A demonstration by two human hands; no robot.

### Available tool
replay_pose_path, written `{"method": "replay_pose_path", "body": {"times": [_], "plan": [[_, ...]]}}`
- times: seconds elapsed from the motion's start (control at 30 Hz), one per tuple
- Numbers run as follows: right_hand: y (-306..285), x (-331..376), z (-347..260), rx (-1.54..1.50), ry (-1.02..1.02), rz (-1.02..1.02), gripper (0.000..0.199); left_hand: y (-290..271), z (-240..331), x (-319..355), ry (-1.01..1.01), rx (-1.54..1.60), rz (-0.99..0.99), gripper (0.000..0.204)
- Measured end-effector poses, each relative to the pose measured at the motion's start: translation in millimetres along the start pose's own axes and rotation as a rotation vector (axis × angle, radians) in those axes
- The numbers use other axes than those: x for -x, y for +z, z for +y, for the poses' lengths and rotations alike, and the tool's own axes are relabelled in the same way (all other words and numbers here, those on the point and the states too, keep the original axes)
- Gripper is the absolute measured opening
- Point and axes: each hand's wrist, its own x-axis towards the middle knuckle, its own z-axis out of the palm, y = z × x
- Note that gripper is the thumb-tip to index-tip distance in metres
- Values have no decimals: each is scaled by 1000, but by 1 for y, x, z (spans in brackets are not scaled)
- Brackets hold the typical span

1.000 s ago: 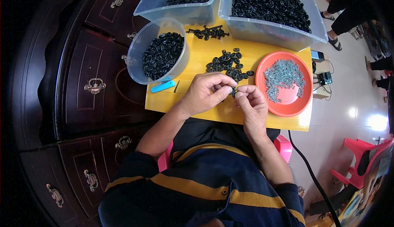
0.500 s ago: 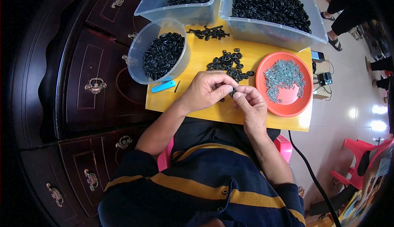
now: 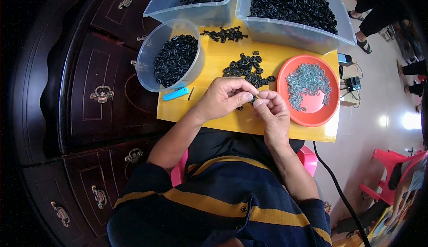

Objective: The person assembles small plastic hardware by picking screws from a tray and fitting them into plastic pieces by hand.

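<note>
- Small black plastic piece (image 3: 254,99) sits between the fingertips of both hands, over the near part of the glossy yellow worktop (image 3: 178,107); fingers cover most of it, so its exact shape cannot be told
- Left hand (image 3: 225,99) pinches it between thumb and forefinger; right hand (image 3: 273,112) pinches it from the other side, the fingertips of both nearly meeting
- Light fingertip pinches seem right for so small a part: best let one hand steady it while the other makes fine adjustments, upper face in sight, low over the worktop in case it slips
- Round orange-red plastic dish (image 3: 313,104) of short grey metal pins (image 3: 306,81) stands just beside the right hand, handily placed
- Bright-blue flat tool (image 3: 175,94) and thin dark rod (image 3: 191,94) lie to the left
- Loose heap of black oval plastic pieces (image 3: 245,66) lies just beyond the fingers
- Round clear plastic tub (image 3: 146,70) holds more black pieces
- Black bar-shaped pieces (image 3: 225,34) lie before two clear rectangular plastic bins (image 3: 303,37)
- No brand, label or writing can be read on any of these
</note>
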Motion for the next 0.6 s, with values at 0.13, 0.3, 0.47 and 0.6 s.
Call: {"method": "replay_pose_path", "body": {"times": [0.13, 0.3, 0.47, 0.6], "plan": [[-2, -2, 0, -1, 60, 17, 16, 2, -3, -2, -48, 137, 12, 12], [-4, -3, 1, 28, 69, -23, 16, -5, 1, -5, -67, 177, -16, 10], [-1, -2, -2, 32, 125, -55, 16, -5, -1, -4, -69, 219, -48, 8], [-2, -3, -2, 40, 137, -58, 16, -5, 0, -4, -70, 221, -50, 8]]}}
